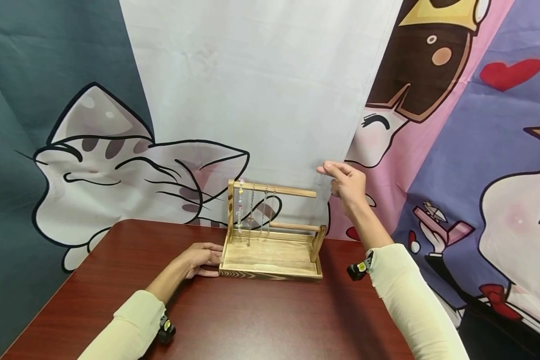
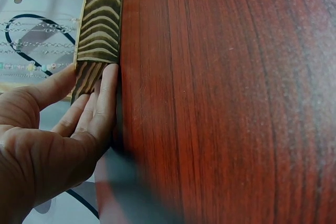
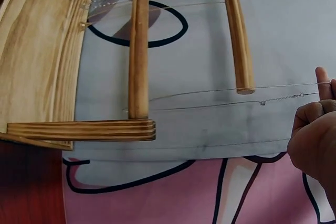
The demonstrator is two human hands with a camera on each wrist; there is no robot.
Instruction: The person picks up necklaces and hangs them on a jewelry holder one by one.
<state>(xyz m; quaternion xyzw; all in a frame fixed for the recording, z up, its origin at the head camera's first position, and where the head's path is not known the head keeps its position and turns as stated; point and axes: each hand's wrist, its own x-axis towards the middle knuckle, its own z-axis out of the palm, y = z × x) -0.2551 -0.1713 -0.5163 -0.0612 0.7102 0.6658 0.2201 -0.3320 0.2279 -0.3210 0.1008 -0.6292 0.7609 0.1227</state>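
Observation:
A wooden jewelry stand (image 1: 270, 256) with a shallow tray base and two horizontal bars stands on the table. My left hand (image 1: 200, 260) grips the tray's left end, its thumb by the upper edge and fingers lower on the end wall (image 2: 88, 77). Raised to the right of the upper bar (image 1: 292, 192), my right hand (image 1: 350, 184) pinches a thin chain necklace (image 3: 262, 103). Its two strands hang past the upper bar's free end in the right wrist view. A beaded strand (image 1: 240, 205) and several chains (image 1: 251, 205) hang from the upper bar's left part.
The reddish-brown table (image 1: 252, 315) extends in front of the stand. A cartoon-printed cloth (image 1: 270, 100) hangs right behind it. The lower bar (image 1: 294, 226) ends at a short right post (image 1: 318, 245).

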